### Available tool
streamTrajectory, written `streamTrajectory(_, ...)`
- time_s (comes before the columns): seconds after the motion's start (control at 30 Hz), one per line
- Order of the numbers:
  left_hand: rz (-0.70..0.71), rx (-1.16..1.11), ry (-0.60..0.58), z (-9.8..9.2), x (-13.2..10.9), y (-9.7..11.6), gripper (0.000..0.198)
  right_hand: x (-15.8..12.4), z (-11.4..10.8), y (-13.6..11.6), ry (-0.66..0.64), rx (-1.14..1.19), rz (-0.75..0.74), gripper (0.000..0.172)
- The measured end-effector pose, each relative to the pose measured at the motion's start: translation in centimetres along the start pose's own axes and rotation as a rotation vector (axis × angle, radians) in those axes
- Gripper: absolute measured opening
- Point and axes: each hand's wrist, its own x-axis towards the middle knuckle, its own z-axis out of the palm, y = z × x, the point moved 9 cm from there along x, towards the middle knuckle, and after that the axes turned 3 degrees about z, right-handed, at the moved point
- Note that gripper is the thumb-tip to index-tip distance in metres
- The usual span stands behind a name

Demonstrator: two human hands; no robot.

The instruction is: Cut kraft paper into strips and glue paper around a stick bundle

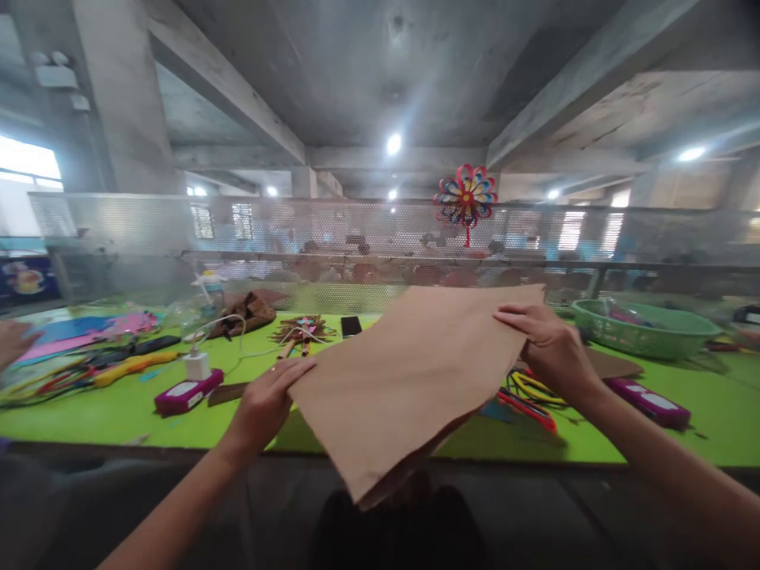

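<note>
A large sheet of brown paper (404, 356), apparently folded or doubled, is held up in the air over the front edge of the green table (237, 423). My left hand (264, 408) pinches its left edge, fingers on top. At the upper right edge, my right hand (546, 344) is closed on the same paper with the fingers stretched along its upper side. The paper slants, its lowest corner hanging beyond the table edge. Both thumbs are hidden under the paper. Behind it, part of the tabletop is covered from view.
On the left lie a purple power socket (188, 392), a yellow-handled tool (136, 366) and coloured sheets (89, 332). A phone (351, 326) lies behind the paper. Right are a green basket (647, 328), another purple socket (650, 402) and a red-orange tool (528, 408). Another person's hand (15, 344) shows far left.
</note>
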Motion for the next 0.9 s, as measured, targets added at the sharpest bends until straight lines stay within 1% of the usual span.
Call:
streamTrajectory(0.1,-0.006,-0.027,0.007,0.6,0.6,0.8,0.032,-0.9,-0.8,0.4,-0.012,-0.056,-0.013,0.034)
streamTrajectory(0.27,0.024,-0.045,0.029,1.0,1.1,1.8,0.031,-2.1,0.0,2.1,-0.051,-0.072,0.020,0.035)
streamTrajectory(0.5,-0.039,-0.085,-0.013,2.0,0.5,1.7,0.029,-3.1,0.6,2.6,-0.052,-0.052,0.021,0.034)
streamTrajectory(0.7,-0.072,-0.125,-0.058,2.8,0.0,1.8,0.031,-3.0,0.7,2.7,-0.052,-0.059,-0.003,0.032)
streamTrajectory(0.8,-0.092,-0.139,-0.070,3.3,0.0,1.2,0.030,-2.7,-0.6,1.6,-0.029,-0.098,-0.031,0.032)
streamTrajectory(0.9,-0.173,-0.130,-0.068,4.3,0.8,-0.8,0.027,-2.7,-3.6,-1.1,0.008,-0.199,-0.112,0.032)
